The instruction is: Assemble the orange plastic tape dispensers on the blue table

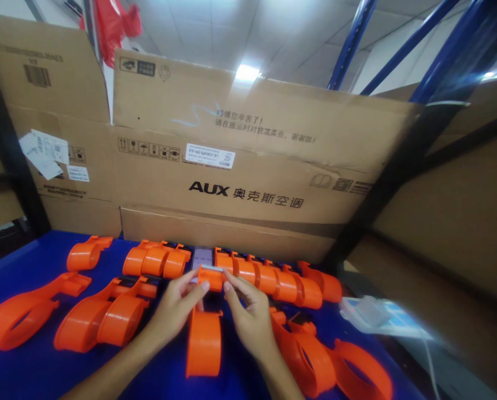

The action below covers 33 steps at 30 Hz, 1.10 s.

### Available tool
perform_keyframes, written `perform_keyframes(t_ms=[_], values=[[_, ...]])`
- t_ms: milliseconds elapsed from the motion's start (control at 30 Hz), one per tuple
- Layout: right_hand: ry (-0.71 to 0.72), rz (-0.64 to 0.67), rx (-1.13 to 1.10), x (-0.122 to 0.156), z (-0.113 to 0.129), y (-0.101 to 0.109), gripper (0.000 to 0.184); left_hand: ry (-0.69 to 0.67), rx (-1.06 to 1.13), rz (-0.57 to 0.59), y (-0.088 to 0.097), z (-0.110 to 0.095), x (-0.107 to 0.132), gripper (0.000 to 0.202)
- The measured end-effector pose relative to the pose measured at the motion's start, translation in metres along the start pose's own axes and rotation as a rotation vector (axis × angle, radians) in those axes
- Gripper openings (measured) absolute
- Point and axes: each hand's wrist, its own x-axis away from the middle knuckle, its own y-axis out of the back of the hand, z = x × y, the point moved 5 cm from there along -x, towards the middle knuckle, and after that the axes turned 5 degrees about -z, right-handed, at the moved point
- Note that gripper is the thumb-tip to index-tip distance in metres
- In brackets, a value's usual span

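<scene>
An orange plastic tape dispenser (204,344) is held up in front of me, its round loop hanging down and its head upright between my hands. A pale strip (212,268) runs along the top edge of that head. My left hand (184,297) pinches the head's left side with thumb and fingers. On the opposite side, my right hand (246,305) has its thumb and forefinger closed on the head's right end. Behind the fingers lies a phone (202,256) with a lit screen, partly covered.
Several similar orange dispensers (138,259) stand in rows on the blue table surface (6,266), left, right and behind. Many have black pieces at their heads. A large cardboard sheet (248,178) walls off the back. Dark rack posts (369,189) and a white tray (382,316) are at right.
</scene>
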Motion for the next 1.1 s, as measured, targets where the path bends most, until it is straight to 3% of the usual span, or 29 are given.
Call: perform_keyframes(t_ms=[133,267,433,933,1100], values=[[0.065,0.074,0.175,-0.002,0.001,-0.004,0.032,-0.030,0.084,-0.071,0.009,-0.008,-0.006,0.048],[0.127,0.204,0.552,0.004,-0.006,-0.016,0.027,-0.036,0.151,-0.194,0.021,-0.014,-0.009,0.035],[0.147,0.323,0.835,0.016,-0.019,-0.028,0.040,-0.049,0.152,-0.183,0.023,-0.015,-0.010,0.029],[0.121,0.357,0.902,0.017,-0.018,-0.018,0.015,-0.054,0.113,-0.154,0.018,-0.010,-0.011,0.031],[0.114,0.236,0.797,0.008,-0.013,-0.010,0.007,-0.037,0.091,-0.151,0.017,-0.009,-0.010,0.036]])
